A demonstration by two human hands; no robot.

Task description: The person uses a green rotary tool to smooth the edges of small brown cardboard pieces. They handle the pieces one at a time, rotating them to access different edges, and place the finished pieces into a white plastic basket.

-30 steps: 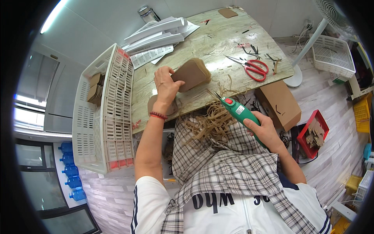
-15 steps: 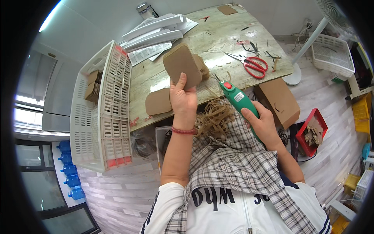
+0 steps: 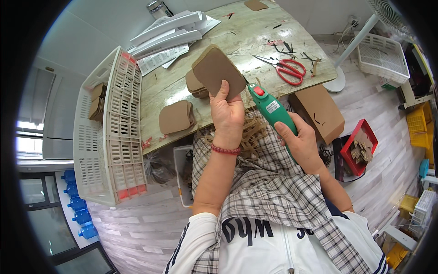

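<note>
Closed around the lower edge of a brown rounded-square piece [image 3: 218, 68], my left hand [image 3: 226, 112] holds it up above the table's near edge, thumb on its face. My right hand [image 3: 299, 139] grips green electric scissors [image 3: 273, 109] with a red switch. Their tip meets or comes very close to the piece's right edge; the contact is too small to make out. Behind my left hand lies a stack of similar brown pieces [image 3: 195, 86]. Another small pile of brown pieces [image 3: 175, 117] sits at the table's near left. Tan trimmed strips [image 3: 251, 134] are heaped on my checked apron.
Red-handled scissors [image 3: 291, 72] and dark scraps lie on the table [image 3: 248, 34] to the right. Papers [image 3: 166, 39] are piled at the back left. A white plastic crate [image 3: 112, 137] stands left, a cardboard box [image 3: 319, 112] and red tray [image 3: 360, 148] right.
The held piece has come right and now meets or nearly meets the scissors' tip. The view has shifted, uncovering the stack behind my left hand. The near-left pile shows more pieces.
</note>
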